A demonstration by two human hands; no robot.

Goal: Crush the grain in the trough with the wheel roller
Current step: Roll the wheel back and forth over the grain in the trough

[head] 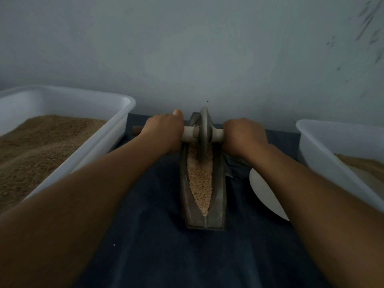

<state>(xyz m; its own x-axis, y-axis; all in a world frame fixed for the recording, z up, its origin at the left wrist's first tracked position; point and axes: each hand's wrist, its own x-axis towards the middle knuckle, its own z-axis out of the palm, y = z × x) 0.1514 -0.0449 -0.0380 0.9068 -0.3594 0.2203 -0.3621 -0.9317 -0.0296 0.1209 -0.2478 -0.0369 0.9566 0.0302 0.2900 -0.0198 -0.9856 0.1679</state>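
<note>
Wooden axle [202, 135] ends hidden inside both hands [164, 132], wheel roller [203, 134] rim sunk in grain [200, 179]

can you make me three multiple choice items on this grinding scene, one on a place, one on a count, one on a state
1. Where along the trough does the wheel roller stand?
A. near end
B. far end, by the wall
C. lifted clear above it

2. How many white tubs are in view?
A. one
B. two
C. four

3. How is the axle handle held?
A. both hands grip it
B. left hand only
C. no hand touches it

Answers:
1 B: the wheel sits in the grain at the trough's far end.
2 B: the left tub and the right tub flank the trough.
3 A: the left hand and the right hand curl round the handle either side of the wheel.
</note>
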